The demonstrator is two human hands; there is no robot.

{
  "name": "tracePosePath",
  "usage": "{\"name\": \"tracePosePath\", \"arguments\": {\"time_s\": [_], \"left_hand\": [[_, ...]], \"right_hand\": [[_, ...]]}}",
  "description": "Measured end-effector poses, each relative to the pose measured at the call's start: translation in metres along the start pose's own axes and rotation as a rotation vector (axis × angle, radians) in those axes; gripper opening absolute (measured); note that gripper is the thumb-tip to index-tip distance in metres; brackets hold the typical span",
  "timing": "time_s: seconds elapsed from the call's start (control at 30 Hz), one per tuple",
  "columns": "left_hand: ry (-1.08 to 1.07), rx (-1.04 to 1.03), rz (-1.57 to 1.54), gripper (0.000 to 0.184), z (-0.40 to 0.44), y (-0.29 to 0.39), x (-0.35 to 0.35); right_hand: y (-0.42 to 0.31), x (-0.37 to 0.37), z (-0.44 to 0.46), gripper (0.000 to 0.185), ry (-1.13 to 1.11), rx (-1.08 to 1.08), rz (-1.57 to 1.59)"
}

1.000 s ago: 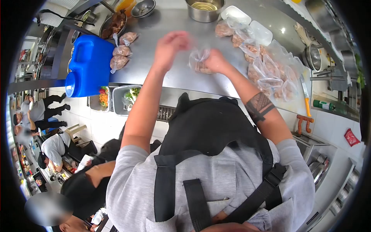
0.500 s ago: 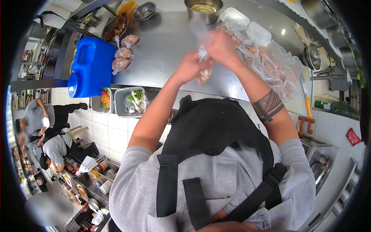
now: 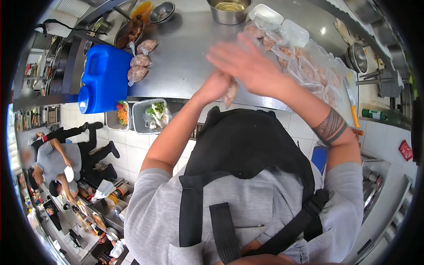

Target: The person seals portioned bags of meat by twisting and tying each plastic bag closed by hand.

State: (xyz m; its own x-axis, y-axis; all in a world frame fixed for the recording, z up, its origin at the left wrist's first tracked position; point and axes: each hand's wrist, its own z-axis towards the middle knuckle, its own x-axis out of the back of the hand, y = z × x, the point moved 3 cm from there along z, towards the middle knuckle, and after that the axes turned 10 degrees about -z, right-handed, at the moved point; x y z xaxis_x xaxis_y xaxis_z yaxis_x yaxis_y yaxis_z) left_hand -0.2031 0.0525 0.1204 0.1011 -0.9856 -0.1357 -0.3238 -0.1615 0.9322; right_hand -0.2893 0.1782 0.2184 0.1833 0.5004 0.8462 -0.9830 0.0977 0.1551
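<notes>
My left hand (image 3: 216, 86) is closed around the upper part of a clear plastic bag of pale pink raw meat (image 3: 230, 94), which hangs below the fist at the counter's near edge. Just above it, my right hand (image 3: 247, 62) is blurred by motion, its fingers stretched out and nothing visible in them. It passes over the left hand, hiding the top of the bag. To the right lie several clear bags of meat (image 3: 304, 73), bunched together. Three filled bags (image 3: 138, 73) sit in a row at the left, beside a blue jug (image 3: 106, 73).
A steel pot with yellowish liquid (image 3: 229, 18) and white trays (image 3: 295, 33) stand at the back. A knife with an orange handle (image 3: 354, 116) lies at the right. Below the counter's left edge are bins with vegetable scraps (image 3: 138, 124). Other people (image 3: 59, 154) are at far left.
My right hand has come off the bag's twisted neck and opened, sweeping over the left hand. The left hand keeps its hold. People at the left have shifted.
</notes>
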Motion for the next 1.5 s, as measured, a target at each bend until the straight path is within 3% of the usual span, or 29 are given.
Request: {"name": "tracePosePath", "arguments": {"time_s": [0.03,0.07,0.1,0.13,0.17,0.23,0.27,0.33,0.37,0.43,0.53,0.67,0.77,0.83,0.87,0.93,0.97,1.03,1.07,1.13,1.2,1.23,1.27,1.3,1.33,1.37,1.4,1.47,1.5], "left_hand": [[-0.040,-0.008,0.041,0.026,0.001,0.002,-0.001],[-0.079,-0.018,0.082,0.025,0.001,0.003,-0.002],[0.005,-0.548,0.525,0.021,0.002,0.014,0.000],[0.025,-0.806,0.748,0.019,0.000,0.014,-0.001],[0.116,-1.074,0.967,0.018,-0.006,0.016,-0.003],[0.043,-0.807,0.847,0.016,-0.011,0.021,-0.005],[0.068,-0.797,0.855,0.016,-0.013,0.026,-0.003],[-0.049,-0.257,0.645,0.015,-0.006,0.025,0.008],[-0.023,-0.254,0.646,0.015,-0.009,0.038,0.012],[-0.124,0.267,-0.030,0.012,-0.016,0.046,0.016],[-0.233,0.311,-0.299,0.014,-0.012,0.036,0.016],[-0.315,0.270,-0.365,0.018,-0.009,0.021,0.013],[-0.279,0.209,-0.261,0.013,-0.015,0.025,0.014],[-0.131,0.077,0.048,0.017,-0.021,0.038,0.018],[-0.126,0.075,0.043,0.017,-0.019,0.033,0.020],[-0.061,-0.198,0.310,0.019,-0.011,0.027,0.027],[-0.056,-0.202,0.308,0.019,-0.012,0.031,0.027],[0.135,-0.387,0.568,0.011,-0.023,0.060,0.024],[0.142,-0.391,0.568,0.011,-0.028,0.073,0.022],[0.087,-1.007,0.833,0.009,-0.052,0.116,0.009],[-0.245,-1.193,0.848,0.011,-0.083,0.157,-0.018],[-0.249,-1.187,0.846,0.011,-0.094,0.160,-0.031],[-0.416,-1.095,0.919,0.011,-0.101,0.156,-0.048],[-0.578,-0.999,0.989,0.011,-0.102,0.151,-0.061],[-0.573,-0.998,0.990,0.011,-0.092,0.140,-0.065],[-0.673,-0.921,1.193,0.012,-0.073,0.114,-0.070],[-0.771,-0.833,1.396,0.012,-0.054,0.091,-0.071],[-0.680,-0.496,1.403,0.014,-0.022,0.075,-0.066],[-0.681,-0.506,1.403,0.014,-0.012,0.060,-0.059]], "right_hand": [[-0.010,-0.010,-0.010,0.038,-0.115,0.144,-0.039],[-0.010,-0.016,-0.018,0.038,-0.110,0.137,-0.045],[-0.005,-0.023,-0.027,0.033,-0.249,0.090,0.043],[-0.001,-0.032,-0.035,0.028,-0.389,0.049,0.135],[-0.001,-0.028,-0.031,0.028,-0.386,0.062,0.139],[-0.005,-0.023,-0.021,0.021,-0.680,0.041,0.220],[-0.004,-0.022,-0.017,0.021,-0.672,0.066,0.228],[0.006,-0.015,-0.012,0.014,-0.492,0.100,0.292],[0.009,-0.012,-0.009,0.014,-0.484,0.124,0.298],[0.012,-0.002,-0.005,0.008,-0.379,0.174,0.206],[0.014,0.002,-0.002,0.006,-0.293,0.186,0.151],[0.017,-0.001,-0.004,0.006,-0.339,0.194,0.203],[0.022,0.001,-0.009,0.004,-0.309,0.196,0.183],[0.024,0.003,-0.015,0.010,-0.358,0.129,0.226],[0.021,0.004,-0.018,0.010,-0.360,0.137,0.227],[0.020,0.000,-0.027,0.007,-0.455,-0.094,0.376],[0.013,0.000,-0.030,0.007,-0.455,-0.088,0.375],[0.008,-0.012,-0.039,0.009,-0.629,-0.652,0.895],[0.010,-0.019,-0.041,0.009,-0.628,-0.644,0.893],[0.022,-0.025,-0.045,0.011,-0.305,-0.500,0.654],[0.029,-0.027,-0.053,0.015,0.011,-0.360,0.417],[0.026,-0.017,-0.040,0.016,-0.104,-0.313,0.704],[0.024,-0.008,-0.027,0.016,-0.235,-0.302,0.982],[0.024,-0.005,0.001,0.015,-0.548,-0.130,1.246],[0.025,0.001,0.026,0.014,-0.913,0.002,1.437],[0.032,-0.014,0.041,0.013,-1.137,0.272,1.191],[0.032,-0.020,0.045,0.013,-1.137,0.278,1.187],[0.040,-0.044,0.040,0.013,-1.094,0.190,0.477],[0.040,-0.055,0.028,0.013,-1.097,0.184,0.470]]}}
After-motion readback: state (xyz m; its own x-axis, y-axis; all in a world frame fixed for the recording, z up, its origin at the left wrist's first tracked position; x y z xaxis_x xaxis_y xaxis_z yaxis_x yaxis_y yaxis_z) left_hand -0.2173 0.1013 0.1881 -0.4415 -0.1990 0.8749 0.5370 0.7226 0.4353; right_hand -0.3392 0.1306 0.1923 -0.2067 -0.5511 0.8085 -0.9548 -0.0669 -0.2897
